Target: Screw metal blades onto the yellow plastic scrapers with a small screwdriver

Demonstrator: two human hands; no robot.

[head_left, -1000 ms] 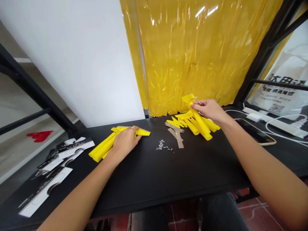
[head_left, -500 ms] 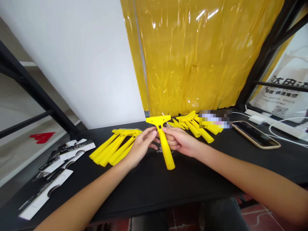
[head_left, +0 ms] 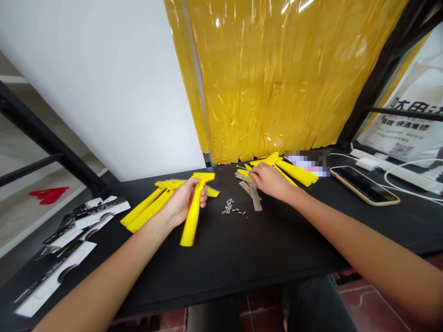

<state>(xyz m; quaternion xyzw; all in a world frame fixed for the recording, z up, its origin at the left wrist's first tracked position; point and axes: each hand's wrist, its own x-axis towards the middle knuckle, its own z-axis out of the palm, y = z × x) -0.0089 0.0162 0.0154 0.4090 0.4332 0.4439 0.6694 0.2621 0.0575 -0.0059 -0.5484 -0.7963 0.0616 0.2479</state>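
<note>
- Bench site: black tabletop (head_left: 214, 267) backed by a white panel (head_left: 104, 69) and yellow plastic strip curtain (head_left: 277, 78).
- Your left hand (head_left: 183, 203) wraps thumb and fingers firmly about the neck of a yellow T-shaped scraper handle (head_left: 191, 223). Head points away, hollow butt leans towards you; probably gripped there to leave the head's face uncovered. Cannot tell if the butt touches the table.
- Behind and beside it, the left pile of scraper handles (head_left: 141, 210), lying roughly parallel, perhaps to keep them apart from the right-hand lot.
- Your right hand (head_left: 272, 182) is low over the parts, fingertips drawn together beside yellow strips (head_left: 245, 172) and flat metal plates (head_left: 256, 200). Cannot tell whether they pinch anything; that forearm crosses in front of the right pile of scraper handles (head_left: 301, 174) and hides part of it.
- Between your hands: loose nuts (head_left: 228, 206) and a few small screws (head_left: 243, 213), central, likely for reach by either hand. Easily scattered by a dragged sleeve or wrist.
- Far left: fanned printed card sleeves (head_left: 57, 281), clear of the left hand.
- Right: phone (head_left: 365, 184), white cables (head_left: 415, 161) and a power strip (head_left: 398, 173) crowd that side. Patch beside the right pile is pixelated, unreadable.
</note>
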